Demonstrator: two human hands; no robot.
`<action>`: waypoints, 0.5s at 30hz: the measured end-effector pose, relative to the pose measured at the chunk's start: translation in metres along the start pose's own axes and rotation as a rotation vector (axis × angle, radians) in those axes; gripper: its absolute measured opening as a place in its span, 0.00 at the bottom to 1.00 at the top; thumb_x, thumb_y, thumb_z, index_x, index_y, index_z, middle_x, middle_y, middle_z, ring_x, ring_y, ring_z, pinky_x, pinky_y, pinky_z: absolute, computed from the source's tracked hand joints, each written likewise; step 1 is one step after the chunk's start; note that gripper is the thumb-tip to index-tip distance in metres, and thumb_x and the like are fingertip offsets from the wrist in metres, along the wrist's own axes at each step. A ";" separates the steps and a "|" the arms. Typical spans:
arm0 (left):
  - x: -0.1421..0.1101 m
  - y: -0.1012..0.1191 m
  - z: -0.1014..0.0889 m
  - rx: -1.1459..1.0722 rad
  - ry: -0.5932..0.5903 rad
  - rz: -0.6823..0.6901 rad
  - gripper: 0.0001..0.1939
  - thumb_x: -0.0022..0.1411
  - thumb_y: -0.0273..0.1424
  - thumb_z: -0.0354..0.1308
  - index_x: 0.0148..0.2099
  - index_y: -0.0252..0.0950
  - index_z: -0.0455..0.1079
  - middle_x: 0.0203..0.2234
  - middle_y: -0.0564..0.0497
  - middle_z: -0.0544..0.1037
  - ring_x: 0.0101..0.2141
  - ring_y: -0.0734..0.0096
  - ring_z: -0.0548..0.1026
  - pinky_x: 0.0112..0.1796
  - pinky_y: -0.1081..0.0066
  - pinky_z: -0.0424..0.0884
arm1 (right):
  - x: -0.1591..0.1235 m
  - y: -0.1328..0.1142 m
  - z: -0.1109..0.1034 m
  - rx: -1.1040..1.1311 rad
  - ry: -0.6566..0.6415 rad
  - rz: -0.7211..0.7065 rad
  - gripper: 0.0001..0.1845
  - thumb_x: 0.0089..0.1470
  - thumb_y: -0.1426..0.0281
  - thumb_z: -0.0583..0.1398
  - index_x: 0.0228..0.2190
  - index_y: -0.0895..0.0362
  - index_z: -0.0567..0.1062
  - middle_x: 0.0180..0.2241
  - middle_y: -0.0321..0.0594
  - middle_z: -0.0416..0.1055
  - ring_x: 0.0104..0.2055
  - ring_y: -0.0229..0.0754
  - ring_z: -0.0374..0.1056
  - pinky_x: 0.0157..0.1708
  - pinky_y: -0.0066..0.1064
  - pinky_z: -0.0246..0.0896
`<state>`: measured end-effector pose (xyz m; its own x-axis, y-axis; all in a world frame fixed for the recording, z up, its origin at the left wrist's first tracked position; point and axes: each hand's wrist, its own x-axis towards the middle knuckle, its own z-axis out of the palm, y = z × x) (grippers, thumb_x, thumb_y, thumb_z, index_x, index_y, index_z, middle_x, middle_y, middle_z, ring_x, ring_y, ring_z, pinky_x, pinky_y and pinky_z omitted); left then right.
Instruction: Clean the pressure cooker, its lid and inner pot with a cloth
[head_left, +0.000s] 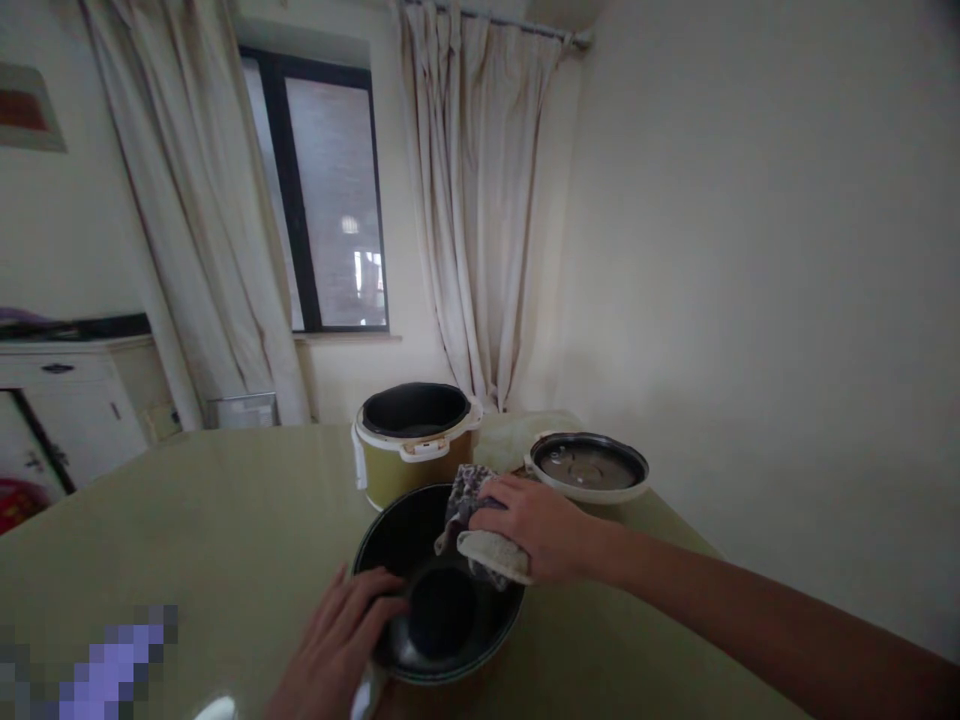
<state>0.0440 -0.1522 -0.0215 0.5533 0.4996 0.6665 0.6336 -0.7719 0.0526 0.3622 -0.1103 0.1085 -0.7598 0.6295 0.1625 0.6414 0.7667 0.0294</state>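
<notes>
A deep black pan [442,612] with a pale rim sits on the table in front of me, and part of its handle [365,697] shows at the bottom. My left hand [341,630] grips the pan's near left rim, fingers hooked over the edge into it; the thumb is hidden. At the right side of the pan, my right hand [529,525] is closed around a bunched patterned cloth [471,500], pressing it against the rim and inner wall. A pale part of the cloth bulges out below the fingers.
Behind the pan stands a yellow-and-white electric cooker [416,465] without its lid. A round lid [589,463] lies underside up to its right, near the wall. The green table [225,520] reaches back toward curtains [487,200] and a window. A white cabinet [82,400] is at left.
</notes>
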 end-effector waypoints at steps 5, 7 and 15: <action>0.016 0.072 0.063 0.162 0.026 0.008 0.15 0.63 0.35 0.66 0.52 0.44 0.75 0.38 0.46 0.87 0.36 0.56 0.85 0.39 0.61 0.79 | 0.006 -0.015 0.010 0.107 -0.077 -0.002 0.29 0.58 0.63 0.66 0.60 0.50 0.74 0.55 0.47 0.74 0.55 0.52 0.72 0.54 0.40 0.66; 0.022 0.079 0.071 0.226 0.003 -0.017 0.06 0.65 0.32 0.66 0.44 0.44 0.74 0.30 0.51 0.85 0.28 0.61 0.83 0.32 0.63 0.74 | 0.008 -0.012 0.012 0.119 -0.120 -0.059 0.30 0.57 0.63 0.67 0.61 0.48 0.74 0.56 0.46 0.74 0.55 0.52 0.72 0.53 0.40 0.67; 0.011 0.004 -0.007 0.010 -0.111 0.051 0.15 0.55 0.37 0.74 0.34 0.46 0.68 0.28 0.63 0.81 0.31 0.67 0.80 0.44 0.65 0.74 | -0.036 0.050 0.038 0.332 0.253 0.232 0.27 0.55 0.66 0.66 0.57 0.54 0.77 0.58 0.52 0.73 0.59 0.57 0.70 0.61 0.49 0.64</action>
<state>0.0496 -0.1526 -0.0088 0.6412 0.5009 0.5814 0.6083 -0.7936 0.0130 0.4175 -0.0899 0.0671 -0.5244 0.7699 0.3637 0.6914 0.6343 -0.3458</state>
